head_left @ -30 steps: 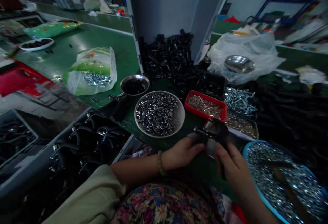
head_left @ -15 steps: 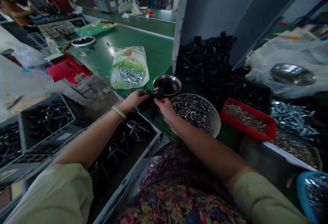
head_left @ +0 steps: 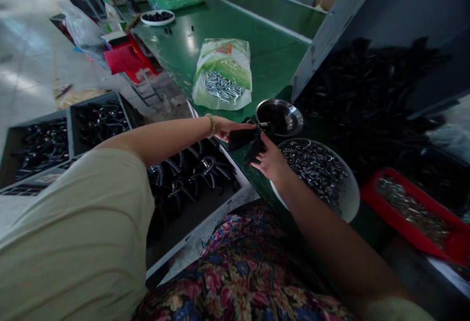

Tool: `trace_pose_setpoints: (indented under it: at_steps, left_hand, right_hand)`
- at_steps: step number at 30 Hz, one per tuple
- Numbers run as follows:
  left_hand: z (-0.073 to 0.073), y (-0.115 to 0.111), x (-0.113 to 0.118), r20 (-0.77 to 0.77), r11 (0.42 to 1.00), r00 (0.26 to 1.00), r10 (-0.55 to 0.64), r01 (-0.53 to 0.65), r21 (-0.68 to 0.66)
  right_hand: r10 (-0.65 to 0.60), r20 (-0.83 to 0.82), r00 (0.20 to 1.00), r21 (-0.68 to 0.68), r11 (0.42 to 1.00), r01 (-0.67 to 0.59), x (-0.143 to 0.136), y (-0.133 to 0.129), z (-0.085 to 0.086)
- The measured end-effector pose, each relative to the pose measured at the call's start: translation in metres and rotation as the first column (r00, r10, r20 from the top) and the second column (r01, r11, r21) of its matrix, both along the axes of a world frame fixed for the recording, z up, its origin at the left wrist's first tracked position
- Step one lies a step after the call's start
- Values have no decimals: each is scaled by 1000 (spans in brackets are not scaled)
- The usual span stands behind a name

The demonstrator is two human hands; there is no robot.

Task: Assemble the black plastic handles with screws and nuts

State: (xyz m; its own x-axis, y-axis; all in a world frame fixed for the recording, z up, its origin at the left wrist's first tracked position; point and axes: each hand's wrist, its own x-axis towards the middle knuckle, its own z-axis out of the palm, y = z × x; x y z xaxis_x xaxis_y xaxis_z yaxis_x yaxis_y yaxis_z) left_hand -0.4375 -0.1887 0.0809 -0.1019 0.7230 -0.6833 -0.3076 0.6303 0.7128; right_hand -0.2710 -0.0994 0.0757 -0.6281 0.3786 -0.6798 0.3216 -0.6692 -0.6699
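A black part with a small shiny metal piece is between my two hands, over the edge of the green table. My left hand, with a bead bracelet at the wrist, is closed on the black part from the left, its index finger stretched toward the metal piece. From the right, my right hand grips the lower black portion. Just beyond my hands is a steel bowl with dark contents. A white basin of small metal pieces stands beside my right wrist.
On the green table lies a plastic bag of screws. A red tray of metal pieces stands at the right, near a dark heap. Below left are crates of black-handled tools and another crate by my lap.
The view has turned, so the table and bowls appear shifted. My left index finger now reaches along the top of the black part, and my right hand's fingers show below it.
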Motion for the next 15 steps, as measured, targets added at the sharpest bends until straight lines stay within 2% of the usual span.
trace_pose_setpoints:
  at_steps: [2,4,7,9,11,13,15]
  left_hand:
    - [0,-2,9,68,997,995,72,-72,-2]
    - [2,-16,24,102,984,979,174,-175,5]
    - [5,-62,58,115,930,929,352,-361,71]
    - [2,-104,85,119,849,854,507,-518,106]
    - [-8,-146,112,144,744,744,653,-665,61]
    - [-28,-181,136,153,633,622,768,-774,-30]
    - [-54,-206,155,131,531,516,846,-838,-126]
  right_hand:
    - [11,-5,1000,0,1000,-11,1,-1,1]
    - [47,-43,998,31,998,-46,8,-6,3]
    - [172,-157,973,151,977,-148,23,-26,6]
    - [323,-253,912,237,935,-266,29,-47,3]
    - [495,-303,814,293,862,-415,29,-72,-9]
    - [640,-291,711,293,767,-570,25,-97,-32]
    - [739,-229,633,254,673,-694,18,-118,-63]
